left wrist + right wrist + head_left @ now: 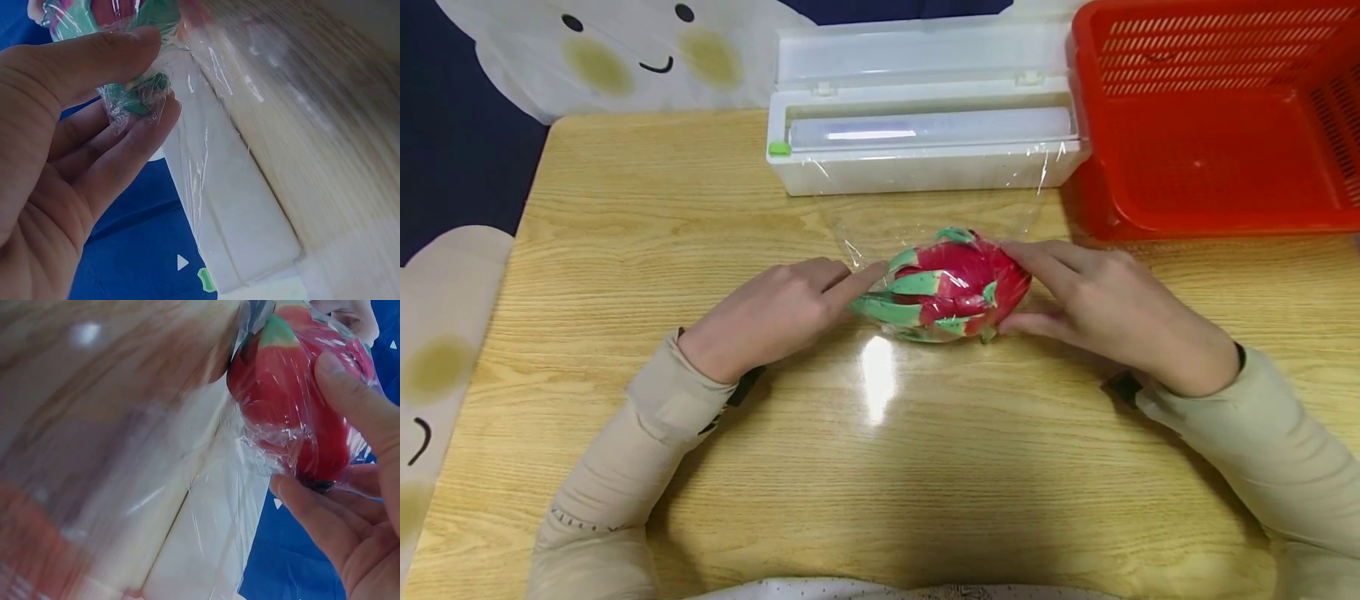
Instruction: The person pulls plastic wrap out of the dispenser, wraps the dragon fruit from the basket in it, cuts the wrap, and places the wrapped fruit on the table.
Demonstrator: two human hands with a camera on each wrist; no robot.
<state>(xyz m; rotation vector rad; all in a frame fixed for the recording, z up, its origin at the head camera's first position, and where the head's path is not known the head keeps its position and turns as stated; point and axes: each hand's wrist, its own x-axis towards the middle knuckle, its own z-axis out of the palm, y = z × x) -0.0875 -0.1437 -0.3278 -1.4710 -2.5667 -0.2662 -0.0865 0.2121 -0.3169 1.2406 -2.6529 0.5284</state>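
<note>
A red dragon fruit [958, 279] with green scales lies lengthwise between my hands, wrapped in clear cling film. My left hand [782, 308] pinches its green-tipped end through the film, thumb on one side and fingers on the other in the left wrist view. At the red end, my right hand [1108, 300] grips the fruit with thumb and fingers; the right wrist view shows bunched film [272, 444] near the fingertips. A sheet of the film stretches from the fruit back to the white cling film box [925, 171], whose lid stands up, with the roll [932, 127] inside.
A red plastic basket [1217, 221] stands at the back right, close beside the box. A green tab [780, 148] sits at the box's left end. Beneath everything is a wooden table [925, 483], with a cloud-patterned dark blue cloth [460, 167] beyond its left and back edges.
</note>
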